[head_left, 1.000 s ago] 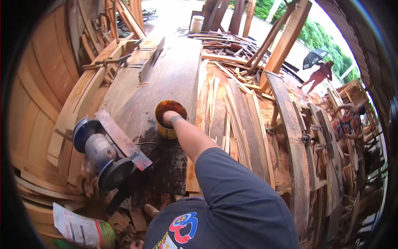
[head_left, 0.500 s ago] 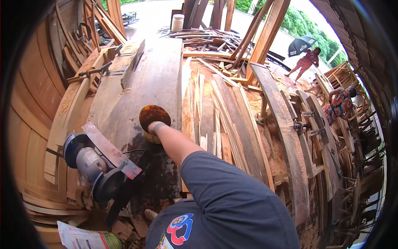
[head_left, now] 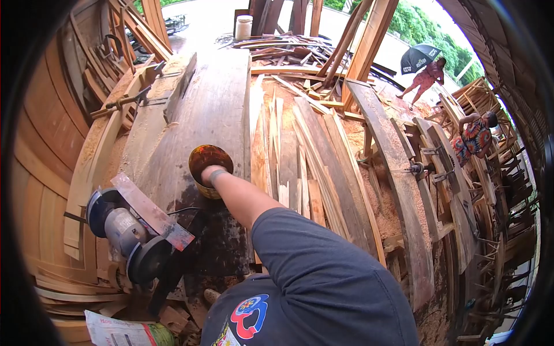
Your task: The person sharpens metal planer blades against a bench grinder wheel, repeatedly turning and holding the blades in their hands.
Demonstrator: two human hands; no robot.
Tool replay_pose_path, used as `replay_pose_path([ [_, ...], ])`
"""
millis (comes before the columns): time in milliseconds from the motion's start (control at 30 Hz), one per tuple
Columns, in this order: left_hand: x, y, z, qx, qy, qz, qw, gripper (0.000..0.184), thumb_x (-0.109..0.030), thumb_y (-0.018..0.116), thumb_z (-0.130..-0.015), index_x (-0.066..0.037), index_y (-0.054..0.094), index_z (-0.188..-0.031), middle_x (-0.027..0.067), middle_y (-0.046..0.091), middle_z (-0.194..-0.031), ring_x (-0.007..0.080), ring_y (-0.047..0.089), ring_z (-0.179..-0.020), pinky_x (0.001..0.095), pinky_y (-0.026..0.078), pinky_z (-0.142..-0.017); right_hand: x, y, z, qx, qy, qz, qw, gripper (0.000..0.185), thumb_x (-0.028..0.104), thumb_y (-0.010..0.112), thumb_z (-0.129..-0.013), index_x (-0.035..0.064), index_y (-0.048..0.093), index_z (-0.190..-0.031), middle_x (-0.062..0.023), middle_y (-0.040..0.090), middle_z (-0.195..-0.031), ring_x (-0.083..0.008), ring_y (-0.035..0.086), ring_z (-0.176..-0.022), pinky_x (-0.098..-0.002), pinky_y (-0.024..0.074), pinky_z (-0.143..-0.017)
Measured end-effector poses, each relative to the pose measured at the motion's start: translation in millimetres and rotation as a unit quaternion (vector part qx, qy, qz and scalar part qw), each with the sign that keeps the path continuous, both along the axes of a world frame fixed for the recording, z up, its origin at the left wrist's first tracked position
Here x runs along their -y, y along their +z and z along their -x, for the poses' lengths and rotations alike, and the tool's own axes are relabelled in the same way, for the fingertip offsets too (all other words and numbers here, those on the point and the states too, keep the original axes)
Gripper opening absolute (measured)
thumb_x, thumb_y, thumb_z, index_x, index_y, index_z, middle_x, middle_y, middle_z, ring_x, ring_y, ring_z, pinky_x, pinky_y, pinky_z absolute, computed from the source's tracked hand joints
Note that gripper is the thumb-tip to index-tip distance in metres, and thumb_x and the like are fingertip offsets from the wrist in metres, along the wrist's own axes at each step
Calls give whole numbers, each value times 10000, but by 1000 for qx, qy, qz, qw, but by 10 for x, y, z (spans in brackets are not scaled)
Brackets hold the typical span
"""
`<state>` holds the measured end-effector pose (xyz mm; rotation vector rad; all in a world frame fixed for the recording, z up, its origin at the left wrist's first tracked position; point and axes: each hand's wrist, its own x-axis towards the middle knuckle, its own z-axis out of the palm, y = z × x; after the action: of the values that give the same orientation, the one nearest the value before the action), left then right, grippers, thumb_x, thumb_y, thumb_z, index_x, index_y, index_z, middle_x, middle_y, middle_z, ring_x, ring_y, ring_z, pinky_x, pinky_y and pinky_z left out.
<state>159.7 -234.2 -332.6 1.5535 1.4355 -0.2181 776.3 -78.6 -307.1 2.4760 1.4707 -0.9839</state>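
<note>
While a sack (head_left: 118, 333) reads "HOG", the can (head_left: 206, 191) hides whether the right hand's (head_left: 207, 173) fingers clench.

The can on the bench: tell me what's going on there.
The person's right hand is down inside the open can on the wooden bench; whatever it may hold is hidden. The left hand is out of view. A bench grinder stands to the left of the can. Off to the right, another person is under an umbrella.

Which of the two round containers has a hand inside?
The amber-stained tin beside the grinder: the right hand is in its open mouth. The white bucket stands farther off by the scrap wood, untouched.
</note>
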Motion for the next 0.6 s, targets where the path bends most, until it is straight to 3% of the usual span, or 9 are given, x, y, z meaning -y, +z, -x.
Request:
replay_pose_path([
  [600, 5, -25, 69, -7, 10, 4, 1000, 313, -264, 777, -1011, 32, 752, -1107, 169, 761, -1011, 259, 697, -910, 402, 549, -837, -37, 49, 25, -10, 5, 12, 1000, 365, 213, 597, -1050, 119, 781, -1351, -146, 698, -1486, -345, 643, -1410, -510, 524, -1148],
])
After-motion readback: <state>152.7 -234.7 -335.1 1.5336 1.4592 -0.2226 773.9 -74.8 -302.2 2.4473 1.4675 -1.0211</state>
